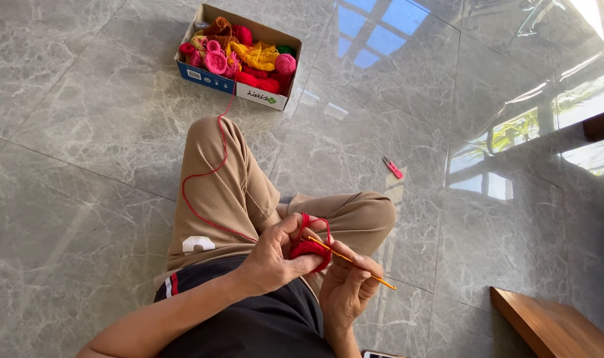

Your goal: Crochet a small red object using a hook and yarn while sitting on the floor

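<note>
- Left hand pinches the red crochet piece above the lap.
- Right hand grips the hook, tip in the piece.
- Yarn trails to the box.

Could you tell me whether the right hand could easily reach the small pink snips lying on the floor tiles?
Probably yes: the small pink snips lie on bare grey floor tiles beyond the knee, unobstructed, though the right hand holds an orange crochet hook.
</note>
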